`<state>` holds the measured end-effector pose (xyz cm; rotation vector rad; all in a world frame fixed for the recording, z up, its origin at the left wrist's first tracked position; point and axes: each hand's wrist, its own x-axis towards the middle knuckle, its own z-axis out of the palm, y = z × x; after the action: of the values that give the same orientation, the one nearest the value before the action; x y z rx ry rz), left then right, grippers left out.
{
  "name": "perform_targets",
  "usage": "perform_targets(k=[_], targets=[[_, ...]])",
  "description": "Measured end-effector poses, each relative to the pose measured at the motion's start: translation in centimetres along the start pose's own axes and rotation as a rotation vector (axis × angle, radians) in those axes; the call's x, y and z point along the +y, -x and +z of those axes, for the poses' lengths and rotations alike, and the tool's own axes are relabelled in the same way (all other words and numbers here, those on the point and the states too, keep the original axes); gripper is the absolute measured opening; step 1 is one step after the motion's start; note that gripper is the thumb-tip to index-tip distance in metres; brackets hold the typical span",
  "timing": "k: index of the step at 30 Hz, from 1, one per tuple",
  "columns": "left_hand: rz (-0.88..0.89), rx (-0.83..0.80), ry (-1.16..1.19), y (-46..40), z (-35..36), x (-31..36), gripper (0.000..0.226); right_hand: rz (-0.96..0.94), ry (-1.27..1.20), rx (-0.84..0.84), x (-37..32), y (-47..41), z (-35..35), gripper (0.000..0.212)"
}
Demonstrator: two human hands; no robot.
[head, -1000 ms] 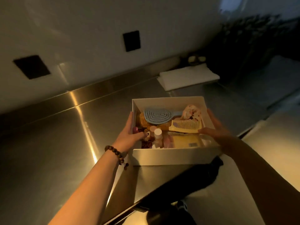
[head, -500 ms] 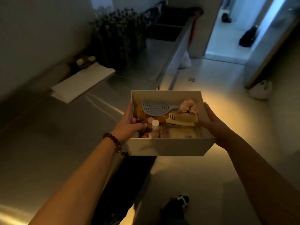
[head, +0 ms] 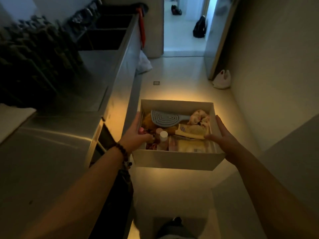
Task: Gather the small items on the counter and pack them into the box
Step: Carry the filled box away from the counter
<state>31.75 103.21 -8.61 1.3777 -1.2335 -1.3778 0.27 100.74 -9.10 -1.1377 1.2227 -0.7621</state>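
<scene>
I carry a white open box (head: 176, 160) in the air over the floor, away from the steel counter (head: 51, 152). My left hand (head: 136, 135) grips its left wall, thumb curled over the rim inside. My right hand (head: 222, 133) grips the right wall, thumb hooked over the rim near a cream comb (head: 192, 131). Inside lie a blue hairbrush (head: 168, 117), a pale floral scrunchie (head: 200, 117), small pink bottles (head: 162, 137), a yellow item (head: 148, 120) and a pale flat packet (head: 188, 144).
The counter runs along my left, with a white folded cloth (head: 13, 118) and dark sinks (head: 105, 37) further on. A white bag (head: 221, 80) sits by the right wall. A doorway (head: 184, 26) opens ahead, dark bags beyond it. My shoe (head: 174, 226) shows below.
I have turned right, away from the counter, with the box lifted off it and carried out over the floor. Both hands keep their hold on the box sides.
</scene>
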Motion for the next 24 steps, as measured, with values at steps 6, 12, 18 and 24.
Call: perform_targets(k=[6,12,18,24], targets=[[0.052,-0.143,-0.037,-8.4,4.0,2.1,0.084,0.001,-0.065,0.134,0.5,-4.2,-6.0,0.089],[0.036,-0.301,-0.028,-16.6,8.8,3.7,0.080,0.076,-0.091,0.318,1.5,-6.5,-11.9,0.097],[-0.062,-0.471,-0.098,-26.5,13.1,4.2,0.098,0.090,-0.141,0.505,2.8,-9.6,-16.3,0.097],[-0.065,-0.684,-0.175,-39.4,17.9,5.2,0.093,0.070,-0.239,0.705,3.9,-15.0,-19.5,0.097]])
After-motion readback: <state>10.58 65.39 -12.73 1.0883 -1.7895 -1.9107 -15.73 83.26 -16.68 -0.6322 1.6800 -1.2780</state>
